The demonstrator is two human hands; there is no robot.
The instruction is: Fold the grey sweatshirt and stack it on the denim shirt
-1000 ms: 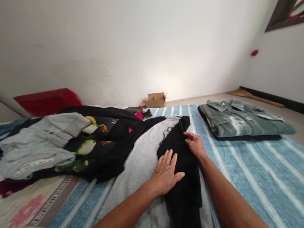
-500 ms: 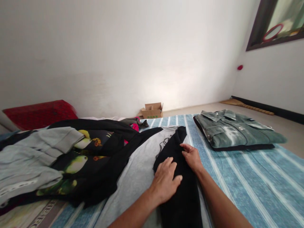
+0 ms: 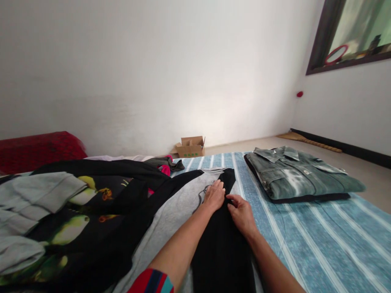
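Note:
A grey shirt (image 3: pixel 179 211) with black sleeves lies flat on a blue striped sheet (image 3: pixel 311 228). One black sleeve (image 3: pixel 221 248) is folded lengthwise over its right side. My left hand (image 3: pixel 214 194) rests flat on the sleeve's upper left edge, fingers together and stretched out. Just to the right, my right hand (image 3: pixel 241 212) pinches the black sleeve fabric between thumb and fingers.
A heap of loose clothes (image 3: pixel 67 211), black and grey, lies at the left. A folded grey-green denim shirt (image 3: pixel 299 175) sits on a dark garment at the right. A small cardboard box (image 3: pixel 190 147) stands by the far wall. A red cushion (image 3: pixel 36 150) is at far left.
My left hand slid forward along the black sleeve from its middle to near the shoulder. My right hand stayed beside it on the fabric. The camera tilted up and turned right.

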